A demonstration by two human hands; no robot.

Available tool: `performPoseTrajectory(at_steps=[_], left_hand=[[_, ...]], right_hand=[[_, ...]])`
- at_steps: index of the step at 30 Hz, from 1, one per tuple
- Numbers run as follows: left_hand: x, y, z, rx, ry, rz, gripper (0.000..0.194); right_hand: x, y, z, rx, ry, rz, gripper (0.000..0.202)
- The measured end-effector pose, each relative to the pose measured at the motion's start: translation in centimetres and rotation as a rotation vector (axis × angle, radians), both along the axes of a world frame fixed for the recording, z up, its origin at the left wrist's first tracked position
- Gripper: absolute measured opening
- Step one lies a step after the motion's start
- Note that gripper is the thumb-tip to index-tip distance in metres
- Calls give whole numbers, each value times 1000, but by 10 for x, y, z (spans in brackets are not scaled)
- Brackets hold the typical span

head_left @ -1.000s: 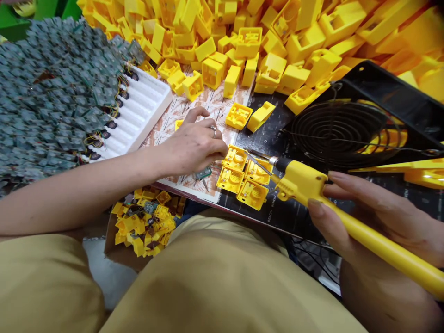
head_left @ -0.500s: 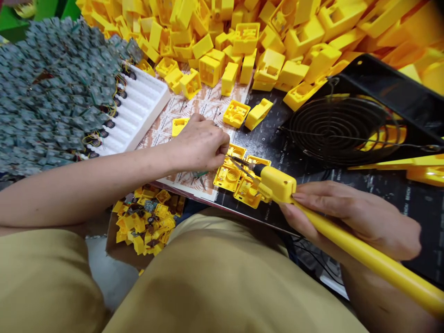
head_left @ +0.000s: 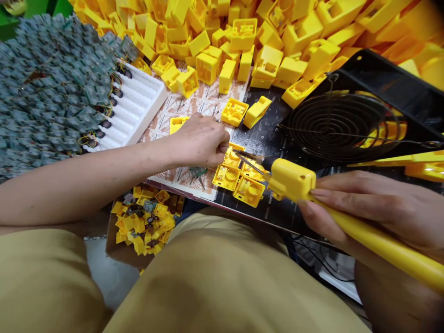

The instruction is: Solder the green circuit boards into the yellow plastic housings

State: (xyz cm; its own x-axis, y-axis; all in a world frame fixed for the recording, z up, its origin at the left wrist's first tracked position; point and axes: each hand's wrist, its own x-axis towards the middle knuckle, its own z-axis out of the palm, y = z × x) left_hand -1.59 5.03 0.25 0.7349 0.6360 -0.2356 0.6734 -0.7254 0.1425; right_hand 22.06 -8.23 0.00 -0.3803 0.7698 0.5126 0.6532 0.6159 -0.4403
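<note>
My right hand (head_left: 378, 208) grips a yellow soldering iron (head_left: 291, 178) by its long handle. The iron's thin metal tip reaches left over a cluster of small open yellow casings (head_left: 227, 176) on the black bench top, close to my left hand. My left hand (head_left: 208, 138) is closed, fingers curled down at the upper left of that cluster; whatever they pinch is hidden. A small green circuit board (head_left: 197, 172) lies below my left wrist, partly covered. Another yellow casing (head_left: 178, 124) shows behind my left hand.
Yellow casings (head_left: 208, 64) are heaped along the back. A black fan (head_left: 326, 129) with a wire guard stands at right. Many circuit boards (head_left: 55, 88) are piled at left beside a white foam tray (head_left: 138, 108). Below the bench edge sits a carton (head_left: 113, 243) of yellow parts.
My right hand has drawn the soldering iron a little to the right, so its tip sits further from my left fingers. My left hand has hardly moved.
</note>
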Motion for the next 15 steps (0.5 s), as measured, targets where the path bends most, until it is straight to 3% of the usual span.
performPoseTrajectory(at_steps=[3,5,11,15], left_hand=[[-1,1,0,2,-12,-8,14],[1,1,1,-12,20,15,13],[4,0,5,-14,56,34,12],[3,1,2,-8,61,36,13]], right_hand=[[-1,-3,-3,-41,-27,-1,19],[-5,-1,-5,-26,-35,40,13],[-13,12,-1,210,-86,200,18],[-6,8,7,163,-106,208,15]])
